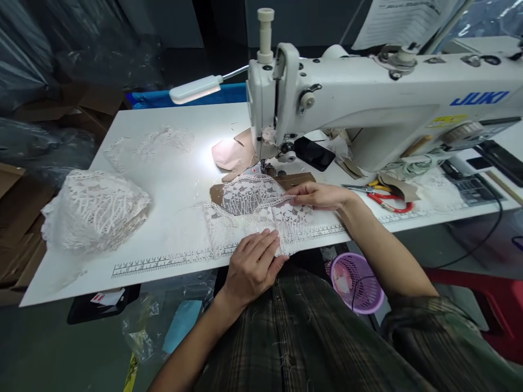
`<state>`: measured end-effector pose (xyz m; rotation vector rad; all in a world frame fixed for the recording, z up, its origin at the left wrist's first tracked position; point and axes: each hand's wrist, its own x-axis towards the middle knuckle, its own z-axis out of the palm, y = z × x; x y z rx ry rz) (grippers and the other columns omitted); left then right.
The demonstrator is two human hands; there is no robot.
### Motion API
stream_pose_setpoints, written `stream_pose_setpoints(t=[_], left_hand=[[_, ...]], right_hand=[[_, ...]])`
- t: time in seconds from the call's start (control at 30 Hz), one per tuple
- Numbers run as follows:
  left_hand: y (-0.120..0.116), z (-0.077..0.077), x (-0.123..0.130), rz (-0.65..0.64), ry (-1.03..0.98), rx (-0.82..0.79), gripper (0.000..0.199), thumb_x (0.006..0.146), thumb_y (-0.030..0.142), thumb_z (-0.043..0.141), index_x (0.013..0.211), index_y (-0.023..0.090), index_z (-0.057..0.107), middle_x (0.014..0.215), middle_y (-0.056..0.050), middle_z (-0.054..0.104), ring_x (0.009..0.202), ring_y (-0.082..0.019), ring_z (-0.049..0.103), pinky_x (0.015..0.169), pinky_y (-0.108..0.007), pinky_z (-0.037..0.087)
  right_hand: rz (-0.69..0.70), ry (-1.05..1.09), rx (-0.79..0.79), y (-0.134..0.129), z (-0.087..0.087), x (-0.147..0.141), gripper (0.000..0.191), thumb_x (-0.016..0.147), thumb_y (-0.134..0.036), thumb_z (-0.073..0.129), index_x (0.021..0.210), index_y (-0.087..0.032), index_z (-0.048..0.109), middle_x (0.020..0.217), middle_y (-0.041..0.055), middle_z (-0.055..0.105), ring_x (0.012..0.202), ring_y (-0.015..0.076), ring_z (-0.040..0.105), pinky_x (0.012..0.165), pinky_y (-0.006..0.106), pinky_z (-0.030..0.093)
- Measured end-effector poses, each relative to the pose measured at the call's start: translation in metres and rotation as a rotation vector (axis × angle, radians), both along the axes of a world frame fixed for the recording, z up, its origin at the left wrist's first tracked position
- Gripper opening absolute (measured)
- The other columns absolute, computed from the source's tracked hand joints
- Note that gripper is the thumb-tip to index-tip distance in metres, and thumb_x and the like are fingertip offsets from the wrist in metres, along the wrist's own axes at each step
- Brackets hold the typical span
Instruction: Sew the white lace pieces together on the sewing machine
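Note:
White lace fabric lies under and in front of the needle area of a white sewing machine. My right hand pinches the lace's upper edge, just right of the needle. My left hand rests on the lace at the table's front edge, its fingers stretched out and lying close together. Part of the lace lies over a brown piece beneath the machine head. A heap of folded lace sits at the left of the table.
Red-handled scissors, a black phone and paper scraps lie on the white table. A lamp juts out left of the machine. Below the table is a purple basket; a red stool stands at right.

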<state>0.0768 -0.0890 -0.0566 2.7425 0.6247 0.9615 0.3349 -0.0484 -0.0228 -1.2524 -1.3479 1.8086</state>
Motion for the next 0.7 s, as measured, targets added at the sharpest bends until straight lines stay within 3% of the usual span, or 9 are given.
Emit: stream_pose_setpoints(t=[0.13, 0.27, 0.4, 0.5, 0.53, 0.63, 0.7], left_hand=[[0.002, -0.005, 0.001, 0.008, -0.043, 0.061, 0.025, 0.087, 0.014, 0.064, 0.112, 0.013, 0.064, 0.112, -0.012, 0.073, 0.108, -0.027, 0.068, 0.088, -0.041, 0.056], [0.001, -0.013, 0.007, 0.039, -0.082, 0.112, 0.024, 0.086, 0.011, 0.063, 0.11, 0.014, 0.064, 0.108, -0.011, 0.074, 0.104, -0.026, 0.069, 0.087, -0.041, 0.056], [-0.01, -0.016, 0.011, 0.094, -0.125, 0.062, 0.018, 0.086, 0.013, 0.063, 0.104, 0.014, 0.064, 0.106, -0.011, 0.074, 0.104, -0.024, 0.069, 0.088, -0.038, 0.057], [-0.02, -0.015, 0.012, 0.103, -0.192, -0.029, 0.018, 0.088, 0.019, 0.061, 0.106, 0.016, 0.061, 0.109, -0.01, 0.073, 0.105, -0.022, 0.068, 0.092, -0.036, 0.055], [-0.021, -0.013, 0.012, 0.112, -0.217, -0.094, 0.022, 0.089, 0.021, 0.06, 0.111, 0.017, 0.058, 0.115, -0.011, 0.07, 0.109, -0.022, 0.066, 0.095, -0.037, 0.054], [-0.022, -0.001, 0.015, 0.143, -0.49, -0.332, 0.053, 0.081, 0.041, 0.071, 0.121, 0.016, 0.048, 0.116, -0.016, 0.064, 0.109, -0.026, 0.063, 0.089, -0.039, 0.057], [-0.023, 0.013, 0.017, 0.11, -0.607, -0.546, 0.078, 0.067, 0.048, 0.082, 0.127, 0.017, 0.041, 0.116, -0.016, 0.06, 0.102, -0.026, 0.065, 0.083, -0.038, 0.059]], right_hand=[[0.012, -0.003, -0.07, 0.003, 0.003, 0.006, 0.03, 0.079, -0.038, 0.068, 0.1, -0.019, 0.075, 0.077, 0.0005, 0.07, 0.06, 0.009, 0.059, 0.047, 0.018, 0.043], [-0.032, -0.002, -0.046, 0.005, 0.0, 0.008, 0.03, 0.08, -0.044, 0.068, 0.093, -0.018, 0.076, 0.076, 0.0013, 0.069, 0.061, 0.0096, 0.058, 0.05, 0.019, 0.045], [0.012, -0.093, 0.002, -0.006, 0.0, 0.005, 0.03, 0.08, -0.044, 0.07, 0.092, -0.016, 0.075, 0.084, 0.0044, 0.07, 0.066, 0.0111, 0.059, 0.058, 0.02, 0.047], [-0.031, -0.212, 0.031, -0.016, -0.001, 0.003, 0.029, 0.084, -0.04, 0.067, 0.097, -0.015, 0.073, 0.096, 0.0094, 0.07, 0.077, 0.0142, 0.061, 0.069, 0.022, 0.049], [-0.056, -0.237, 0.037, -0.017, -0.002, 0.001, 0.029, 0.086, -0.041, 0.066, 0.095, -0.015, 0.073, 0.093, 0.0101, 0.07, 0.075, 0.0145, 0.06, 0.064, 0.021, 0.048], [-0.092, -0.265, 0.115, -0.016, 0.002, -0.012, 0.025, 0.081, -0.045, 0.07, 0.086, -0.02, 0.073, 0.076, 0.0069, 0.068, 0.063, 0.0169, 0.06, 0.052, 0.022, 0.049], [-0.114, -0.248, 0.304, -0.021, 0.013, -0.032, 0.024, 0.077, -0.045, 0.073, 0.082, -0.022, 0.074, 0.065, 0.0054, 0.065, 0.053, 0.0188, 0.059, 0.041, 0.024, 0.049]])
